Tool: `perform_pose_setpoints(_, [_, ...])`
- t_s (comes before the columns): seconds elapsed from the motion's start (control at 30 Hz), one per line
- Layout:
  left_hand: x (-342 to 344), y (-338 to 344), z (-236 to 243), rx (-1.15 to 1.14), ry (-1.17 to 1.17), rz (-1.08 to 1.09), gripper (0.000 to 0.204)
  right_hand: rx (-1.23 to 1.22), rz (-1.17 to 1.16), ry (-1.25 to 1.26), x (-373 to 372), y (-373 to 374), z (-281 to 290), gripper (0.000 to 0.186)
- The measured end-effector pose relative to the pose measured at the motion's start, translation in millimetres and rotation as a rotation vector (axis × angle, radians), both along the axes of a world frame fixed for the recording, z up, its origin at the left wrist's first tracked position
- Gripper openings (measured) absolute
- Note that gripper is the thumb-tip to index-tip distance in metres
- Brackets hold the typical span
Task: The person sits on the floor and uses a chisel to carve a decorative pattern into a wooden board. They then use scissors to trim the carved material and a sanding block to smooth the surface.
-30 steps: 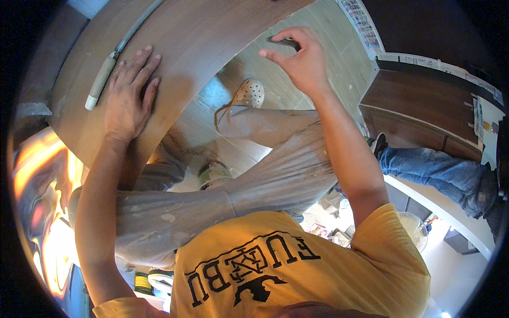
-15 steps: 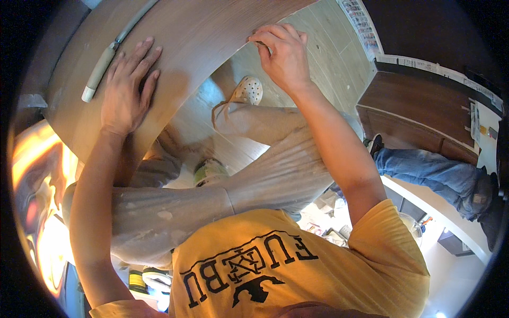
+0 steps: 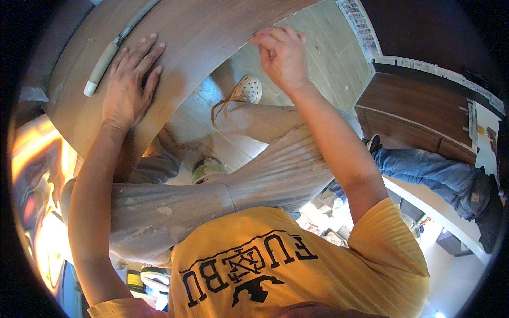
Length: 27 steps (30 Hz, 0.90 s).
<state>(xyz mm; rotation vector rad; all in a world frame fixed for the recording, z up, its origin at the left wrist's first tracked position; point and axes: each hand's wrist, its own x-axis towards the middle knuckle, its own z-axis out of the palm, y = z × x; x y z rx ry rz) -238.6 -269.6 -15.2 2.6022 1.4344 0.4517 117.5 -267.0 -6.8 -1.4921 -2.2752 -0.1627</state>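
Observation:
My left hand (image 3: 129, 87) lies flat on a wide brown wood-grain panel (image 3: 196, 32), fingers spread. Just beyond its fingertips, a long grey bar-shaped piece (image 3: 103, 66) with a white end rests along the panel. At the panel's near right edge is my right hand (image 3: 283, 58), its fingers bent and pinched together against that edge. Whatever sits between those fingers is hidden and slightly blurred.
Below the panel, a pale clog (image 3: 247, 90) stands on the wood-look tiled floor (image 3: 323, 47). A greenish round container (image 3: 209, 170) is between my legs (image 3: 254, 164). To the right, another person's jeans-clad legs (image 3: 429, 172) lie near dark brown cabinetry (image 3: 419, 108).
My right hand has shifted very slightly along the panel edge and is blurrier now. The left hand stays flat on the panel, a touch further right.

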Motion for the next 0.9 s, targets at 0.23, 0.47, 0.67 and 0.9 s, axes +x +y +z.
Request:
perform_pose_setpoints(0.23, [0, 1, 2, 0.025, 0.035, 0.003, 0.045, 0.06, -0.04, 0.091, 1, 0, -1, 0.017])
perform_pose_setpoints(0.47, [0, 0, 0, 0.016, 0.033, 0.014, 0.045, 0.006, 0.045, 0.052, -6, -2, -8, 0.017])
perform_pose_setpoints(0.67, [1, 0, -1, 0.022, 0.043, 0.019, 0.046, -0.022, 0.07, 0.05, -14, -10, -7, 0.017])
perform_pose_setpoints(0.9, [2, 0, -1, 0.002, 0.015, 0.004, 0.047, -0.039, 0.079, 0.121, -22, -16, -14, 0.019])
